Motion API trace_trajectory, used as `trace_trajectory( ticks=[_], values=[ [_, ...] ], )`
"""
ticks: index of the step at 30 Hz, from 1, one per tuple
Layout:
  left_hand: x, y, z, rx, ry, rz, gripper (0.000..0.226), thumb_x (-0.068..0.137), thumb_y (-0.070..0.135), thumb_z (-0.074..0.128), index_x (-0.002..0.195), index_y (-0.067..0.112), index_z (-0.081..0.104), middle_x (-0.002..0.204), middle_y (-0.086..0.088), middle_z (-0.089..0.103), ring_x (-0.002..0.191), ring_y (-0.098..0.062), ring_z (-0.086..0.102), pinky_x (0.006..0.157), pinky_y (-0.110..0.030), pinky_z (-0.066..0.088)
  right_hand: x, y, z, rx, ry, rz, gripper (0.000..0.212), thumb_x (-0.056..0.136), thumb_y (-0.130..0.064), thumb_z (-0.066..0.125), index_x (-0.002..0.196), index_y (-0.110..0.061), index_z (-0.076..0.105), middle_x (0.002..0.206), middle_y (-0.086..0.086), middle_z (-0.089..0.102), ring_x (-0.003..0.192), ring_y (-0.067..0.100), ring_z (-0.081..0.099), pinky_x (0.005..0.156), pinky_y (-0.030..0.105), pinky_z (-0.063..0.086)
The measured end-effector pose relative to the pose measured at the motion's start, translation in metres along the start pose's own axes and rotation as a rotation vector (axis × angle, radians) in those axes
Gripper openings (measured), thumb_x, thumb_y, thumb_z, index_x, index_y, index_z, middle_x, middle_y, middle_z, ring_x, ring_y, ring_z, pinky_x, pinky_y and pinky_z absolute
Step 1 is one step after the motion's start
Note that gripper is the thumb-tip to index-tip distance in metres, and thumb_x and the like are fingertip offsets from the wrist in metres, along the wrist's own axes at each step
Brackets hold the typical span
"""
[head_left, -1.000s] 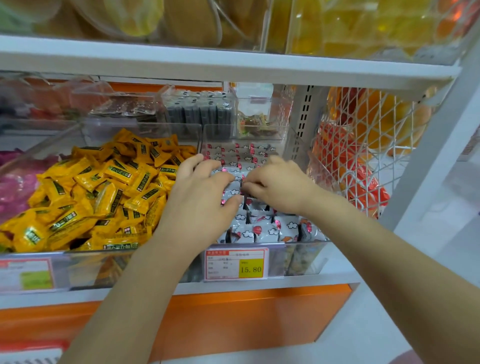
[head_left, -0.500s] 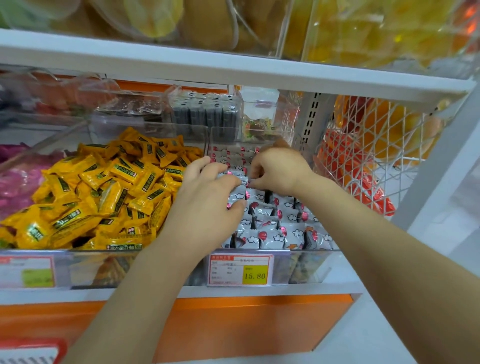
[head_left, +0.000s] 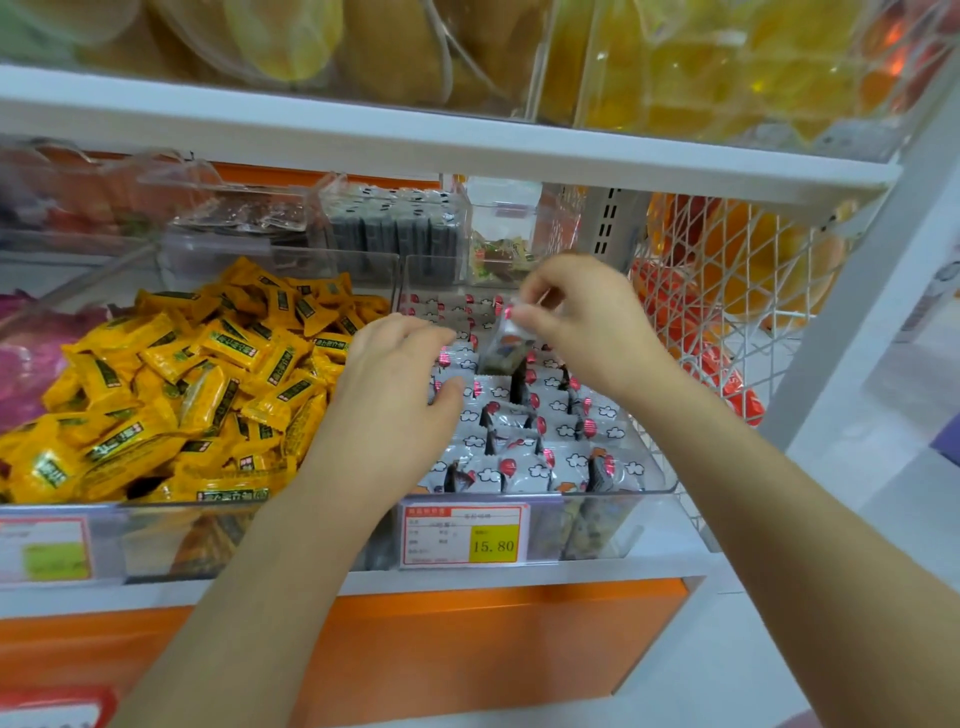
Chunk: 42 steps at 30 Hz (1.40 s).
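Observation:
A clear plastic bin (head_left: 657, 488) on a shop shelf holds several small white snack packets (head_left: 524, 467) printed with clouds and red spots. My right hand (head_left: 587, 322) pinches one such packet (head_left: 503, 349) by its top edge, lifted a little above the rows at the back of the bin. My left hand (head_left: 395, 395) rests with relaxed fingers on the packets at the bin's left side, its thumb touching them. A price tag (head_left: 462, 535) reading 15.80 sits on the bin's front.
A bin of yellow snack packets (head_left: 197, 379) lies to the left. Behind stand clear boxes with dark bars (head_left: 400, 234). A white wire basket (head_left: 727, 291) with orange bags is on the right. A white shelf board (head_left: 415, 150) hangs overhead, the orange shelf base (head_left: 467, 649) below.
My right hand has gone from pressing among the packets to lifting one packet up and back. My left hand has stayed on the packets. The camera has tilted slightly.

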<state>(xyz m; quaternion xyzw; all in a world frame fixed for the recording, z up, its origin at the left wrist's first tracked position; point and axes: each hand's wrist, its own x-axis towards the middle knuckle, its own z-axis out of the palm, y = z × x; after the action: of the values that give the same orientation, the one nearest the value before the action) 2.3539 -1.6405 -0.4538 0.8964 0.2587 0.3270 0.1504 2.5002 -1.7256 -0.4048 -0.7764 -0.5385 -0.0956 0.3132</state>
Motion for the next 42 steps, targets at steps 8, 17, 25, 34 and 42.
trace_trajectory(
  ticks=[8, 17, 25, 34, 42],
  values=[
    [-0.003, 0.009, -0.007, -0.050, 0.072, -0.023, 0.046, 0.094, 0.034, 0.040, 0.136, 0.016, 0.044, 0.137, -0.001, 0.044, 0.127, -0.017, 0.032, 0.104, -0.031, 0.025, -0.035, 0.002, -0.026, 0.649, 0.369, 0.217, 0.015, 0.088, -0.010, 0.061, 0.075, -0.018, 0.059, 0.060, -0.007, 0.057, 0.047, 0.000, 0.049, 0.048, 0.012, 0.040],
    [-0.007, 0.016, -0.008, -0.267, 0.126, -0.083, 0.036, 0.098, 0.028, 0.030, 0.093, 0.005, 0.057, 0.091, -0.009, 0.057, 0.089, -0.022, 0.051, 0.079, -0.041, 0.042, -0.053, 0.000, -0.007, 1.112, 0.269, 0.419, 0.018, 0.092, -0.013, 0.055, 0.074, -0.009, 0.056, 0.074, 0.006, 0.057, 0.066, 0.016, 0.056, 0.056, 0.021, 0.049],
    [-0.012, 0.020, -0.017, -0.409, 0.326, -0.206, 0.036, 0.099, 0.026, 0.030, 0.069, 0.011, 0.043, 0.066, -0.011, 0.045, 0.070, -0.023, 0.047, 0.075, -0.046, 0.039, -0.060, -0.002, -0.003, 1.374, 0.081, 0.336, 0.006, 0.089, -0.006, 0.053, 0.092, -0.001, 0.054, 0.076, 0.011, 0.061, 0.063, 0.015, 0.065, 0.059, 0.021, 0.053],
    [-0.015, 0.024, -0.025, -0.573, 0.250, -0.146, 0.034, 0.097, 0.027, 0.040, 0.069, 0.016, 0.056, 0.061, 0.008, 0.063, 0.049, -0.004, 0.046, 0.047, -0.016, 0.037, -0.060, 0.006, -0.005, 1.424, 0.139, 0.344, 0.009, 0.089, 0.004, 0.049, 0.097, 0.003, 0.053, 0.079, 0.016, 0.059, 0.059, 0.015, 0.066, 0.059, 0.018, 0.053],
    [-0.016, 0.031, -0.029, -0.648, 0.081, -0.073, 0.028, 0.093, 0.009, 0.048, 0.097, 0.035, 0.056, 0.077, 0.015, 0.068, 0.054, 0.009, 0.055, 0.048, -0.004, 0.038, -0.058, 0.009, -0.009, 1.382, 0.192, 0.403, 0.016, 0.085, -0.021, 0.060, 0.081, -0.008, 0.051, 0.073, 0.015, 0.046, 0.057, 0.018, 0.059, 0.056, 0.025, 0.054]
  ],
)
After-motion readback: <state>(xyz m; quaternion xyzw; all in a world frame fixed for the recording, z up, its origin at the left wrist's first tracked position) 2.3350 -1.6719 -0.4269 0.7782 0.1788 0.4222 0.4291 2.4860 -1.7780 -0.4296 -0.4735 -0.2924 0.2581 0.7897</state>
